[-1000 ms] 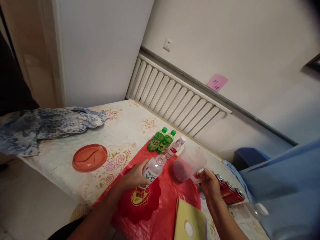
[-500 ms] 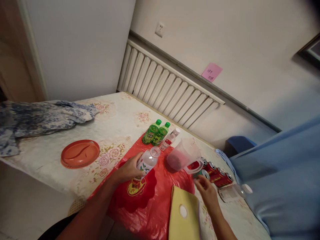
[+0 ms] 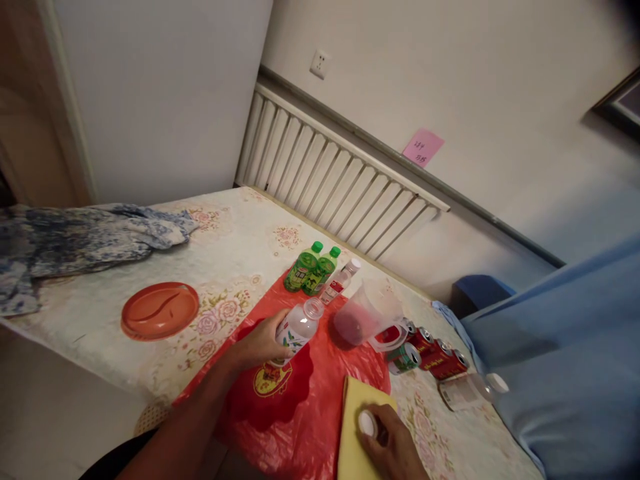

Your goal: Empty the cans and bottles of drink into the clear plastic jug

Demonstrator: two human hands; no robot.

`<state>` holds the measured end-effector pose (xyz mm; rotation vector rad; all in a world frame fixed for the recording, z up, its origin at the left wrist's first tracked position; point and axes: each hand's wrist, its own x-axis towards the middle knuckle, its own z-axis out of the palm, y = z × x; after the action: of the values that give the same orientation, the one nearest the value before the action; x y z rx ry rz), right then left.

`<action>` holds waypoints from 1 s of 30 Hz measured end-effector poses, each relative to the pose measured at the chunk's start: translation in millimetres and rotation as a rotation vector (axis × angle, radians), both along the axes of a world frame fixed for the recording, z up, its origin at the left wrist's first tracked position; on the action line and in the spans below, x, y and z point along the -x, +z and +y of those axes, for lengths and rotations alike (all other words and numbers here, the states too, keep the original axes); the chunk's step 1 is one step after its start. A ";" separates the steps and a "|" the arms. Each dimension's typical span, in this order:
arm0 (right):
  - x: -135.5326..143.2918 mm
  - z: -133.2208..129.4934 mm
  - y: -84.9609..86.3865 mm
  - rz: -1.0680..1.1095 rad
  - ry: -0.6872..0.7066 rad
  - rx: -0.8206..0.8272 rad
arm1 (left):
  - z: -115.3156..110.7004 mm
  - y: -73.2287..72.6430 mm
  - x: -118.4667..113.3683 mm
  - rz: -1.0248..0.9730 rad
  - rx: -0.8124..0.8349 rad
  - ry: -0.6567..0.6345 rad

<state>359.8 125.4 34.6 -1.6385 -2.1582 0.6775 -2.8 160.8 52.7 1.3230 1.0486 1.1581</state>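
Note:
My left hand (image 3: 263,343) is wrapped round a clear bottle (image 3: 299,328) with a white, green-printed label. No cap is on the bottle's mouth, and it leans to the right above a dark red scalloped plate (image 3: 295,393) on red plastic sheeting (image 3: 325,413). My right hand (image 3: 387,437) pinches a white cap (image 3: 367,423) at the yellow folded cloth (image 3: 355,400). A translucent jug (image 3: 365,317) stands behind, with its handle to the right.
Two green bottles (image 3: 313,272) and a small clear bottle (image 3: 339,283) stand at the back. On the right are a green can (image 3: 404,359), several red cans (image 3: 440,357) and a capped clear bottle (image 3: 465,390). An orange divided plate (image 3: 160,310) and patterned cloth (image 3: 95,233) lie left.
My right hand has moved down and left from beside the jug handle to the white cap on the yellow cloth and closed on it. The green can is now uncovered.

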 end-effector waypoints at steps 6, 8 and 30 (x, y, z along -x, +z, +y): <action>57.4 39.4 59.8 0.029 0.186 -0.301 | 0.5 -3.1 -1.4 0.025 -0.040 -0.015; 81.9 52.4 82.5 0.006 0.242 -0.396 | -0.5 -1.6 -1.4 0.046 -0.045 -0.019; 166.1 87.8 168.1 -0.268 0.737 -0.308 | -6.2 -8.6 -1.5 0.031 -0.060 -0.024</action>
<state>193.7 213.2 202.7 -0.7876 -2.9032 0.2756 -1.3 154.6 44.1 1.4005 1.0242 1.1619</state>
